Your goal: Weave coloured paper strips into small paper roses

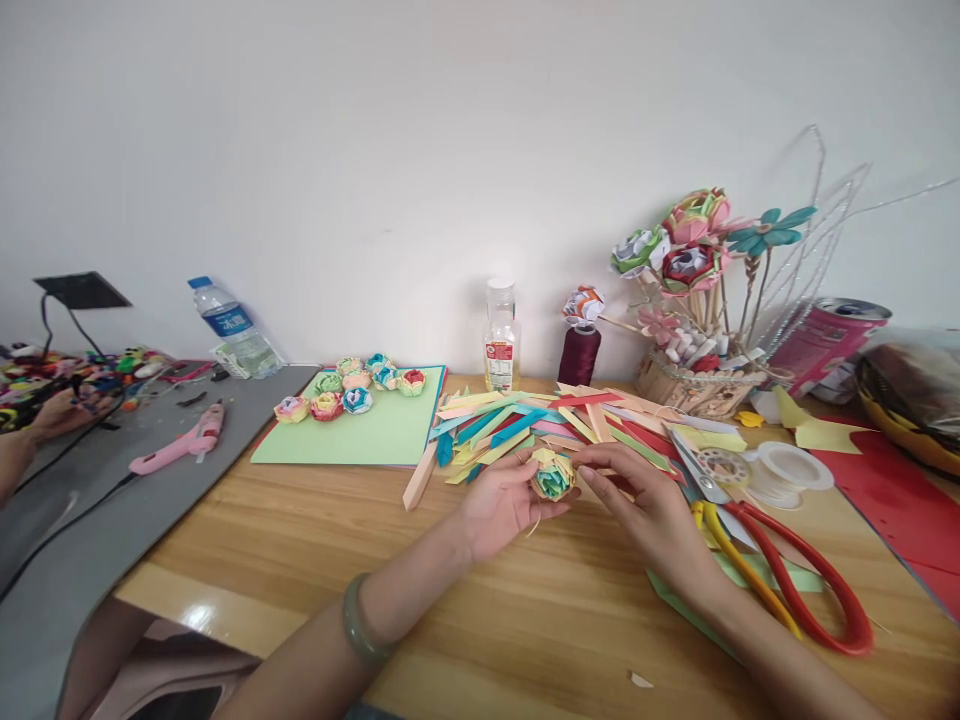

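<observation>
Paper rosette (553,478): round, layered, pointed folded petals, pale yellow outside, green-teal at core; thin cream strand (535,522) hanging below. Held above wood-grain surface (450,610); left hand (501,505) closed around one side, right hand (646,505) pinching opposite edge. Behind: flat paper strips (495,425).

Papercraft work corner by a plain white wall (390,180), light-brown wood-grain counter (315,560) strewn with narrow multicoloured paper strips (517,426), large red-and-yellow-handled metal scissors (756,525), pink plastic glue gun (176,445), round folded-paper flowers (327,405)
</observation>
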Demonstrator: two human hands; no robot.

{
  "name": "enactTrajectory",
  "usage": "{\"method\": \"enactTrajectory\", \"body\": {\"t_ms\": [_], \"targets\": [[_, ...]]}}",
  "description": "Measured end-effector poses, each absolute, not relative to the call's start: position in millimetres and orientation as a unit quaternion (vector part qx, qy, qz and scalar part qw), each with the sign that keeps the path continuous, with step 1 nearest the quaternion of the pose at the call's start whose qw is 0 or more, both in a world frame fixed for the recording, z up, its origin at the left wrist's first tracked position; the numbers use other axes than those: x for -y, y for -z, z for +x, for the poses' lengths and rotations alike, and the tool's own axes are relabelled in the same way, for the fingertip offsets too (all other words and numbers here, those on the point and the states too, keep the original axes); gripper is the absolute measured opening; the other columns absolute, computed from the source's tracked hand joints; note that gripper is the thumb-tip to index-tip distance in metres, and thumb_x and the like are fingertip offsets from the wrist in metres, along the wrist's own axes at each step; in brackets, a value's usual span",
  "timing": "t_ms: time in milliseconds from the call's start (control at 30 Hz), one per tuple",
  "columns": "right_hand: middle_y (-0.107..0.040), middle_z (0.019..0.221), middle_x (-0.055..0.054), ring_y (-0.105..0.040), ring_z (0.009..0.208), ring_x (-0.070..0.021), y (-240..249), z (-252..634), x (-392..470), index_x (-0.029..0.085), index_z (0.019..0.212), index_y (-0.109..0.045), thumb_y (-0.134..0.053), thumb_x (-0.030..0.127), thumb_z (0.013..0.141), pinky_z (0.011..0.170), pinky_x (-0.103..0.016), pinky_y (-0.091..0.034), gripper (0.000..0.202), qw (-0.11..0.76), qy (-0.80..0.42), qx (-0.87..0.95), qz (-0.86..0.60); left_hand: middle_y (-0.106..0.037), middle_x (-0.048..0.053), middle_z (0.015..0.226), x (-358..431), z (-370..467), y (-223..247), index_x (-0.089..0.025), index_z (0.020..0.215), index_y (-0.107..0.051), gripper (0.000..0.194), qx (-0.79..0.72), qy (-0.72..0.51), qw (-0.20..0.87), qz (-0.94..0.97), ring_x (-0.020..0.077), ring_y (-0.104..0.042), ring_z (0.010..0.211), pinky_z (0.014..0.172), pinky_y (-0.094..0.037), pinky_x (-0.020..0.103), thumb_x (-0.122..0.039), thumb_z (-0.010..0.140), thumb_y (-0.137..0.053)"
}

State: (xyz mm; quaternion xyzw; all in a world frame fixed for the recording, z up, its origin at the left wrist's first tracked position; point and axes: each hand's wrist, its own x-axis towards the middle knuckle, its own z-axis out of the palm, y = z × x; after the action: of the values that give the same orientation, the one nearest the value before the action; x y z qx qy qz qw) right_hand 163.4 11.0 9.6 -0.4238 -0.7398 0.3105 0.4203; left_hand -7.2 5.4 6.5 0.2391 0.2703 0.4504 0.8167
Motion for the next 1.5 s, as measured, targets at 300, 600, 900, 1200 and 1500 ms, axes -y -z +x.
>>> {"method": "enactTrajectory", "body": {"t_ms": [300, 600, 900, 1200, 1500], "targets": [[-0.058, 0.090, -0.006, -0.054, 0.077, -0.0167, -14.2, 161.9, -7.9, 0.020, 0.090, -0.059, -0.054, 0.027, 0.083, 0.065, -0.028, -0.046, 0.011, 0.437, -0.247, 0.767, -0.399, -0.061, 0.009, 0.100, -6.2, -6.4, -4.6, -0.014, 0.109, -0.057, 0.030, -0.234, -0.470, 0.818, 0.233, 0.0123, -0.058, 0.085, 0.077, -0.046, 0.024, -0.028, 0.085, -0.047], [-0.060, 0.074, -0.004, -0.053, 0.066, -0.0154, -20.7, 157.3, -1.4, 0.019, 0.073, -0.061, -0.054, 0.031, 0.082, 0.056, -0.027, -0.039, 0.017, 0.399, -0.305, 0.764, -0.406, -0.056, 0.006, 0.109, 0.4, -4.7, -9.1, -0.020, 0.102, -0.062, 0.027, -0.282, -0.511, 0.743, 0.327, 0.0141, -0.054, 0.088, 0.074, -0.046, 0.027, -0.019, 0.075, -0.060], [-0.061, 0.070, -0.003, -0.054, 0.065, -0.0157, -17.7, 154.0, -7.4, 0.017, 0.076, -0.060, -0.061, 0.042, 0.070, 0.058, -0.026, -0.040, 0.026, 0.375, -0.465, 0.654, -0.464, -0.048, 0.008, 0.119, 1.4, -3.8, -9.6, -0.018, 0.096, -0.066, 0.022, -0.286, -0.519, 0.703, 0.393, 0.0189, -0.048, 0.102, 0.083, -0.043, 0.029, -0.020, 0.075, -0.059], [-0.056, 0.064, 0.000, -0.049, 0.059, -0.0125, -18.7, 152.4, -9.3, 0.017, 0.071, -0.058, -0.066, 0.043, 0.062, 0.054, -0.024, -0.038, 0.029, 0.381, -0.504, 0.614, -0.474, -0.047, 0.007, 0.110, 1.8, -3.2, -4.8, -0.023, 0.097, -0.065, 0.023, -0.341, -0.537, 0.564, 0.526, 0.0238, -0.040, 0.113, 0.094, -0.034, 0.035, -0.029, 0.076, -0.058], [-0.051, 0.063, 0.002, -0.042, 0.054, -0.0093, -26.4, 153.4, -7.2, 0.017, 0.066, -0.056, -0.069, 0.047, 0.060, 0.046, -0.021, -0.032, 0.033, 0.363, -0.551, 0.590, -0.466, -0.042, 0.007, 0.120, 2.9, -5.3, -4.5, -0.024, 0.098, -0.063, 0.021, -0.360, -0.511, 0.484, 0.612, 0.0236, -0.032, 0.122, 0.093, -0.035, 0.031, -0.029, 0.081, -0.052]]}}
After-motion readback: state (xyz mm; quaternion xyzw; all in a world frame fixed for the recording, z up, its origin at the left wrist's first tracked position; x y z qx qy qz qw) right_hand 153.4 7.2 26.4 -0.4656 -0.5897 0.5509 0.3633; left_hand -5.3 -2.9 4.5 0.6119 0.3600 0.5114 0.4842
